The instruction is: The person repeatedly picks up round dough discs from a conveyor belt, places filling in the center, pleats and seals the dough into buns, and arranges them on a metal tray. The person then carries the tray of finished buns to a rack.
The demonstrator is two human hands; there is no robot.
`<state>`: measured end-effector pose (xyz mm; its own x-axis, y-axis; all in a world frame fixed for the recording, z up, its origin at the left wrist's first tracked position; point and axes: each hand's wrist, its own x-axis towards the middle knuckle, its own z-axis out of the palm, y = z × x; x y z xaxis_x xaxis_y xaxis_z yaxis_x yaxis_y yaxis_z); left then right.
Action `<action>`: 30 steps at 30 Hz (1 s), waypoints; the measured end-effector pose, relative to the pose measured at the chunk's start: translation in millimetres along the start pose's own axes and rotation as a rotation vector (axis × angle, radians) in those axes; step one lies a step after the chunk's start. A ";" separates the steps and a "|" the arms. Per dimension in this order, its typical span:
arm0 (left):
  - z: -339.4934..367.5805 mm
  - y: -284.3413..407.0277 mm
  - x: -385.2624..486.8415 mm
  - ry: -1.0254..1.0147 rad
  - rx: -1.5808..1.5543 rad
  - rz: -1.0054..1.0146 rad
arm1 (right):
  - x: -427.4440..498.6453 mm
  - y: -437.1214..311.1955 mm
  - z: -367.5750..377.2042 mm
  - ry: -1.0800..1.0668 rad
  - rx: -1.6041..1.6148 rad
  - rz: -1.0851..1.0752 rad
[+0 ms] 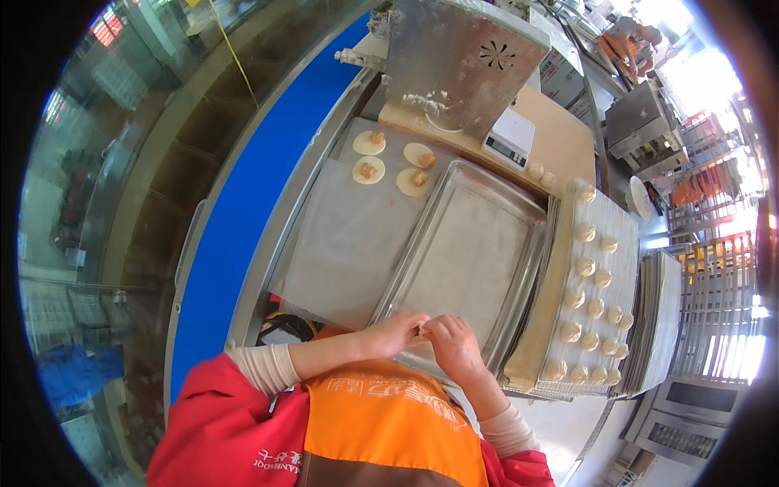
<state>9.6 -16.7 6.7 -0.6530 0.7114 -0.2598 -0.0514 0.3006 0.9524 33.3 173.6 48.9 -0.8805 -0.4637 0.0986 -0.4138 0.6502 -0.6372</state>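
My left hand (398,333) and my right hand (453,346) meet over the near edge of a metal baking tray (462,243). Between their fingers is a small piece of pale dough (420,332), mostly covered by them. Left of the tray, on a grey sheet (347,243), lie several flat dough rounds (369,142), each with a lump of orange-brown filling (368,170). On the right, several closed, pleated buns (586,266) sit in rows on a lined rack (563,243).
A floury steel machine (465,61) stands at the back beside a white digital scale (510,137). Two dough balls (541,175) lie near the scale on a wooden board (560,128). Stacked trays (657,322) are at the right. Another person (630,45) works at the far upper right.
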 end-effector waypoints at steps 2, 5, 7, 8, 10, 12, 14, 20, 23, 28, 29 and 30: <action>-4.1 5.9 1.9 0.025 0.069 0.181 | -1.0 0.5 3.9 0.020 0.064 0.092; -4.9 7.5 6.9 0.043 -0.471 -0.294 | -0.5 4.3 9.2 0.031 0.127 0.253; -1.5 2.6 7.2 0.076 -0.595 -0.311 | -0.5 5.3 10.2 0.040 0.144 0.297; 0.6 -1.2 6.4 0.114 -0.580 -0.303 | -0.2 5.2 9.8 0.048 0.104 0.224; 10.6 -8.5 2.9 0.213 -0.444 -0.158 | 0.7 4.0 6.9 0.077 0.026 0.107; 22.1 -13.8 2.2 0.334 -0.202 0.140 | 0.5 1.1 3.1 0.109 0.198 0.222; 25.4 -16.8 2.9 0.354 -0.127 0.135 | 1.9 -1.0 -0.7 0.101 0.188 0.201; 11.1 -4.6 3.7 0.186 -0.163 0.056 | 2.2 -0.2 -7.4 0.064 -0.024 -0.011; 5.1 -0.1 2.3 0.113 -0.709 -0.224 | 2.1 1.3 -5.0 0.053 -0.013 0.087; 15.0 -7.5 9.0 0.167 -0.906 -0.324 | 9.0 3.2 -0.1 -0.001 -0.100 -0.004; 17.7 -10.0 10.9 0.198 -0.884 -0.289 | 10.4 3.2 -0.1 0.040 -0.111 -0.040; 19.3 -12.4 12.9 0.211 -0.871 -0.324 | 10.7 2.7 -0.5 0.062 -0.119 -0.076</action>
<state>16.4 1.1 -11.5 -0.6267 0.5216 -0.5790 -0.7431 -0.1763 0.6455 22.6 170.8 48.6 -0.8568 -0.4783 0.1927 -0.5009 0.6831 -0.5314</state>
